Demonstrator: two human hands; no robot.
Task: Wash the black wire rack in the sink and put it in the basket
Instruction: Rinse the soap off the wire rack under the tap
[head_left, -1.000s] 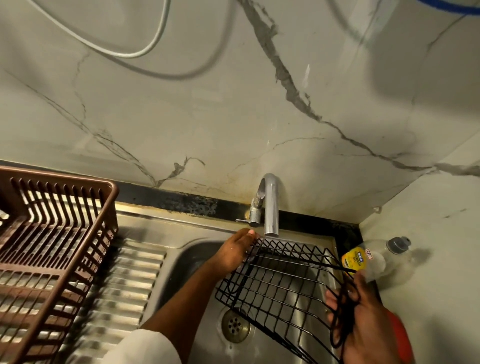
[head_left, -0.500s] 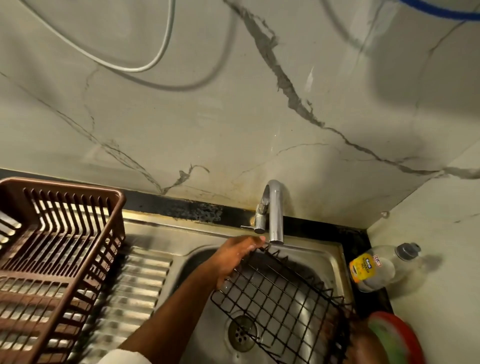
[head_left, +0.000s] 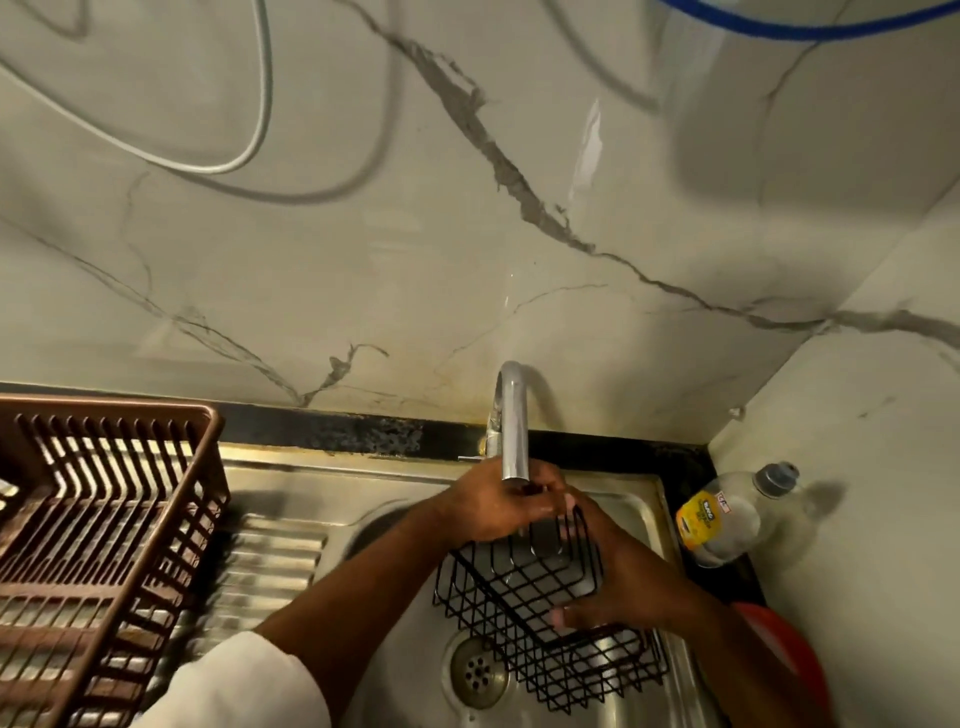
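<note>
The black wire rack (head_left: 519, 597) stands tilted in the steel sink (head_left: 395, 649), its upper edge just under the tap's spout (head_left: 514, 426). My left hand (head_left: 493, 509) grips that upper edge, directly below the spout. My right hand (head_left: 623, 577) holds the rack's right side, with the thumb against the mesh inside and the fingertips at the top rim. The brown slatted basket (head_left: 104, 519) sits at the left on the draining board, apart from both hands. I cannot tell whether water runs.
A ribbed draining board (head_left: 270, 566) lies between basket and basin. The drain (head_left: 478, 670) shows beside the rack. A clear bottle with a yellow label (head_left: 727, 514) lies on the right counter, with a red object (head_left: 789, 649) nearer me. The marble wall is close behind the tap.
My right hand rose from the lower right corner and took the rack's right side. The rack was drawn up under the spout, and my left hand moved with its upper edge.
</note>
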